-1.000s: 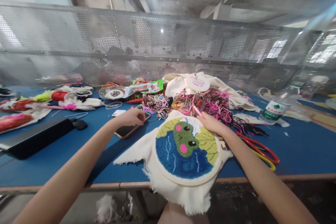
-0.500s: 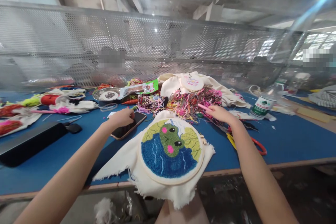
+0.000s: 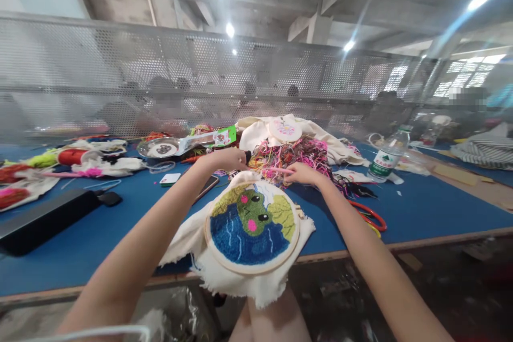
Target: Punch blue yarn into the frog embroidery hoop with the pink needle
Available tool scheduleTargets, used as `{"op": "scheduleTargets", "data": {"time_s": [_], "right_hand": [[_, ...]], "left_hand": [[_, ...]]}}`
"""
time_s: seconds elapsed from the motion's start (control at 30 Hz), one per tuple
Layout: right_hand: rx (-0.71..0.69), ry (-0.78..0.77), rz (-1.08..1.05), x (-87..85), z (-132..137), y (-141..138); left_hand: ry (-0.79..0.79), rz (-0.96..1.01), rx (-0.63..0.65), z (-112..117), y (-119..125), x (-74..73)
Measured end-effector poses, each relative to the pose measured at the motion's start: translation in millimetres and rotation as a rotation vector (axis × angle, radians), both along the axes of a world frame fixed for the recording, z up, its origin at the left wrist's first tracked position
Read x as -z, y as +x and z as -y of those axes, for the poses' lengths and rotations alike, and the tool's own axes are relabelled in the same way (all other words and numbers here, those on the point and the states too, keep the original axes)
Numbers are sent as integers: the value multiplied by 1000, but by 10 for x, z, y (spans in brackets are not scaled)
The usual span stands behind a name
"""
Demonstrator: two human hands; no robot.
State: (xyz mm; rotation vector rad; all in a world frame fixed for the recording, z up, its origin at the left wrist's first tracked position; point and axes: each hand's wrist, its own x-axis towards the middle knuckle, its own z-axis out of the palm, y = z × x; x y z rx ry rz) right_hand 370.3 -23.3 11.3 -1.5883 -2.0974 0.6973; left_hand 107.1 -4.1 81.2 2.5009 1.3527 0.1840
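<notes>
A round embroidery hoop (image 3: 252, 227) with a green frog on blue and yellow loops rests on my lap and against the table edge, its frayed cream cloth hanging around it. My right hand (image 3: 303, 173) pinches a pink punch needle (image 3: 277, 170) above the hoop's far edge, its tip pointing left. My left hand (image 3: 229, 160) reaches beyond the hoop, knuckles up, fingers bent down beside a black tuft of yarn (image 3: 248, 156) at the edge of the tangled yarn pile (image 3: 294, 154). Its fingertips are blurred, so a hold cannot be made out.
A phone (image 3: 207, 187) lies partly under my left forearm. A black box (image 3: 48, 219) and red thread spool (image 3: 72, 156) are left. A metal dish (image 3: 149, 148) stands behind. Right are scissors with red and yellow handles (image 3: 377, 216) and a water bottle (image 3: 387, 157). Mesh partition (image 3: 224, 80) behind.
My left hand has moved right from over the phone to the yarn pile. My right hand has come left with the punch needle, nearer the left hand. The view has shifted slightly.
</notes>
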Motion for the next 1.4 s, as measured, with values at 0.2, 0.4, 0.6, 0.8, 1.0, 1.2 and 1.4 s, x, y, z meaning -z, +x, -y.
{"op": "scheduleTargets", "data": {"time_s": [0.2, 0.4, 0.6, 0.8, 1.0, 1.2, 1.4], "right_hand": [[-32, 175, -331, -768, -257, -132], [-26, 279, -613, -1143, -381, -428], [-75, 107, -781, -992, -505, -575], [-126, -69, -961, -921, -584, -517], [-69, -120, -1100, -874, -628, -322], [62, -122, -1192, -819, -698, -186], [251, 38, -1272, -754, -841, -47]], "left_hand": [[-109, 355, 77, -393, 273, -247], [-326, 973, 441, -449, 455, -70], [-336, 1178, 223, -538, 384, -65], [-472, 1087, 106, -734, 115, 250], [-542, 1114, 43, -836, -100, 377], [-518, 1195, -67, -889, -155, 402], [-462, 1291, -251, -941, -226, 456]]}}
